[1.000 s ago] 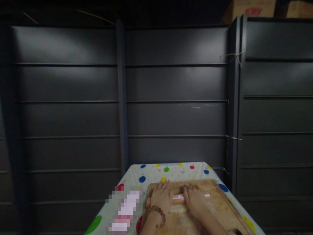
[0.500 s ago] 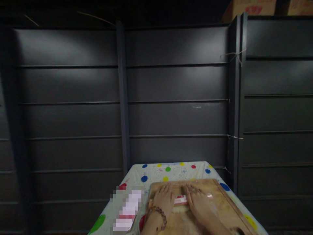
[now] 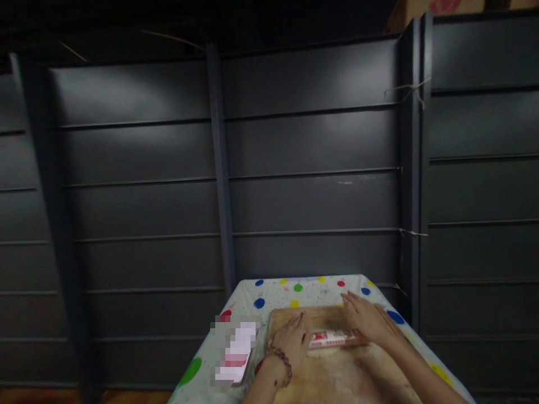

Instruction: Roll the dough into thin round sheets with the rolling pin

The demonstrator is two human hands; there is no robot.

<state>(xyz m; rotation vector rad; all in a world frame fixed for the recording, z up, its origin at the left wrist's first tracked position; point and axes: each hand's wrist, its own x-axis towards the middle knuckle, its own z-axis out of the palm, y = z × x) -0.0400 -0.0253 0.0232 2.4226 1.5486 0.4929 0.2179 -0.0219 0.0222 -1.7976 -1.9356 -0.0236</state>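
A rolling pin (image 3: 332, 338) with a red-and-white label lies crosswise on a wooden board (image 3: 337, 373). A flat pale piece, perhaps dough (image 3: 323, 353), shows just under its near side. My left hand (image 3: 291, 339), a beaded bracelet at its wrist, is at the pin's left end with fingers stretched forward. At the right end, my right hand (image 3: 362, 317) is open, its fingers extended toward the board's far edge. Both hands are open over the pin rather than wrapped round it. My palms hide the pin's ends; whether the right palm touches it I cannot tell.
The board rests on a table with a white, dotted tablecloth (image 3: 273, 289). Left of the board lies a blurred, phone-like flat object (image 3: 238, 352). A dark panelled wall (image 3: 311, 202) stands behind the table. A cardboard box (image 3: 442, 8) is at the top right.
My right hand has moved outward and forward, uncovering more of the label. My left hand stays at the left end, its fingers turned more to the right. The whole view has tilted slightly.
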